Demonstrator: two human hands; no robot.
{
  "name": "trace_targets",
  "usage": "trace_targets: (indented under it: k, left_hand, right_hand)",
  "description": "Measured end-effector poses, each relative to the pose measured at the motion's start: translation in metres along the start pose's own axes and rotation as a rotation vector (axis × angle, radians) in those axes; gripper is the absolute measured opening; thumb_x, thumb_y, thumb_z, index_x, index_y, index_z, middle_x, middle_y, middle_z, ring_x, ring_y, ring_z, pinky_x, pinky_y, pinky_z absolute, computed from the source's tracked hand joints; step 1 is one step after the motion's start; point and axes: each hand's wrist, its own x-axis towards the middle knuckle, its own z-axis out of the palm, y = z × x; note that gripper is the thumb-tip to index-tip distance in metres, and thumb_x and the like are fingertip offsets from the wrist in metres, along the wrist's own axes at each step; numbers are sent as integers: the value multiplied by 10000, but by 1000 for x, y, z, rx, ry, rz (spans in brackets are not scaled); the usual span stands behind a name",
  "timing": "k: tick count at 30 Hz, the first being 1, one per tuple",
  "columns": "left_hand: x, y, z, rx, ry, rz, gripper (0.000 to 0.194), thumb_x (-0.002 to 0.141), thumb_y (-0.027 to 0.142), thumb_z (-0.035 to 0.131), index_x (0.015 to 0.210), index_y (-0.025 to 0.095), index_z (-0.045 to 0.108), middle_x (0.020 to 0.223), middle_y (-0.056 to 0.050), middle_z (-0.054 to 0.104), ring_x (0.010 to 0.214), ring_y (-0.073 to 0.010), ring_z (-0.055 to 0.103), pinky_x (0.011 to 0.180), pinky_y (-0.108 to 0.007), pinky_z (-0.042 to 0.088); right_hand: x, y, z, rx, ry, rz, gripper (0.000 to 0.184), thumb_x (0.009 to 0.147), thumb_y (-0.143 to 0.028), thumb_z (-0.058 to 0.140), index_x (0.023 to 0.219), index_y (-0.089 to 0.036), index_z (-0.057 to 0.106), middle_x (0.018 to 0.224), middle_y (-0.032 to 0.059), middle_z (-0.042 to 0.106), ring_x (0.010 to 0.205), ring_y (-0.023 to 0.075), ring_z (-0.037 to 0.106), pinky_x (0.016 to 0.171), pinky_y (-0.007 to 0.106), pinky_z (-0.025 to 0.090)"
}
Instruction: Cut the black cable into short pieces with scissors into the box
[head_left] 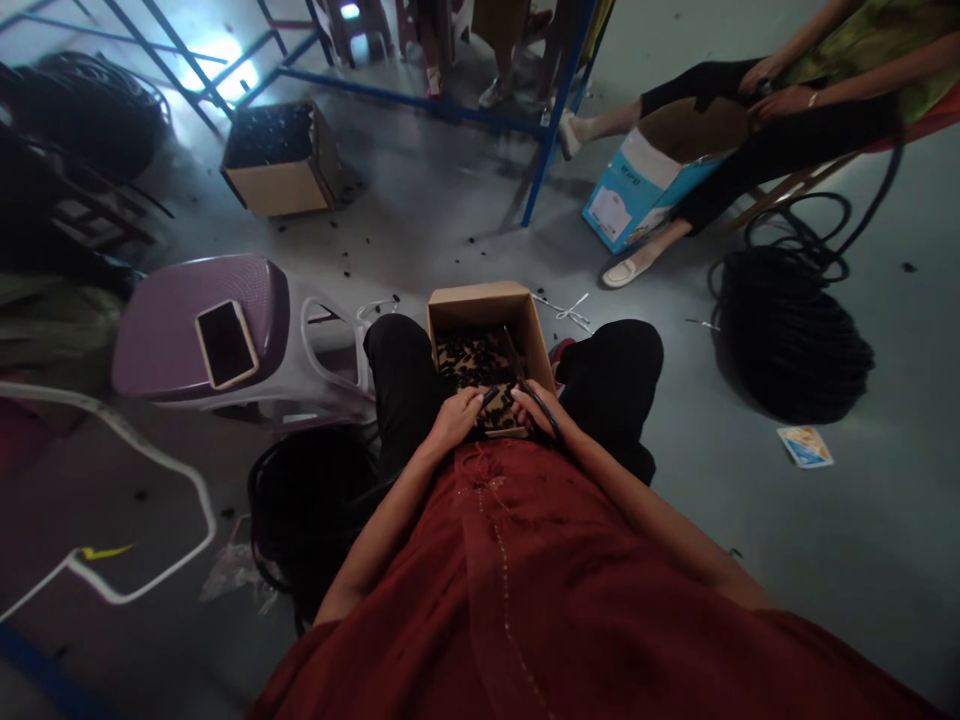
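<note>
Above an open cardboard box (538, 345) between my knees, my left hand (457, 420) is closed on the end of a black cord (490, 396). My right hand (538, 408) grips a pair of dark scissors (514, 352), their blades pointing forward over the box and a black handle loop along the wrist. Many short black pieces (469, 355) lie scattered on the box's bottom. Both hands are close together near the box's near edge. Whether the right fingertips also pinch a small piece, I cannot tell. A coil of black cord (311, 500) lies beside my left leg.
On the left, a phone (226, 344) lies on a purple stool (161, 310). Ahead stand a filled cardboard box (274, 185) and a blue metal frame (534, 175). At right, a seated person (810, 95) works over a blue-white box (634, 195), near a large black coil (795, 330).
</note>
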Motion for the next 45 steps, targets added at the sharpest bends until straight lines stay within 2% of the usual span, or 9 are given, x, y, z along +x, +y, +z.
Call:
trace_targets:
  k: [6,13,17,21,24,29,36,41,45]
  left_hand:
    - [-8,14,4,31,-25,65,231,823,304,441,988,176,539,677,21,578,543,-82,507,559,-194,395]
    - [-18,20,-3,-20,-130,30,306,830,319,412,1064,157,524,727,3,601,522,-81,485,537,-198,395]
    - [-33,20,-25,25,-194,8,360,815,333,429,1096,148,558,818,-29,623,609,-99,516,574,-198,404]
    - [-57,14,-58,154,-141,-56,326,770,380,492,978,166,622,757,-12,614,669,-126,529,601,-204,400]
    - [-76,5,-80,163,-111,-119,321,761,407,493,944,181,626,784,-7,615,683,-130,528,600,-205,400]
    - [-93,-3,-97,100,-111,-202,369,737,435,518,989,184,616,803,-8,616,652,-124,526,593,-208,412]
    - [-72,21,-77,31,-205,-93,413,787,408,462,1089,156,588,760,-10,615,570,-89,498,559,-194,397]
    - [-53,37,-49,-6,-193,-23,390,806,388,442,1070,146,595,761,-16,600,579,-86,484,542,-186,374]
    - [-44,39,-34,21,-152,-15,349,805,368,452,1011,142,621,727,-15,593,595,-94,486,546,-186,366]
  right_hand:
    - [3,-23,10,198,-81,-16,364,663,-440,597,908,-213,452,605,-62,502,467,97,509,403,203,408]
    - [3,-33,7,274,14,-41,369,616,-346,628,911,-218,449,672,-64,487,480,82,489,435,221,409]
    - [11,-45,-18,329,121,-77,369,626,-316,628,939,-230,453,677,-62,501,482,81,486,446,225,411]
    - [27,-54,-58,378,303,-182,366,619,-293,644,926,-228,455,647,-64,495,489,80,494,439,211,412]
    - [34,-57,-80,434,363,-223,398,604,-288,658,931,-231,437,622,-72,490,471,80,487,431,213,424]
    - [32,-59,-72,388,351,-215,397,617,-301,656,947,-227,449,583,-76,481,460,90,492,407,214,427]
    - [32,-64,-47,381,329,-201,367,635,-304,635,944,-232,450,612,-76,483,472,82,490,409,203,419]
    - [26,-69,-45,370,318,-207,370,633,-298,629,951,-233,451,612,-73,480,479,82,488,412,199,410]
    - [25,-61,-42,350,320,-153,367,646,-321,612,964,-240,446,623,-65,487,465,87,484,380,198,383]
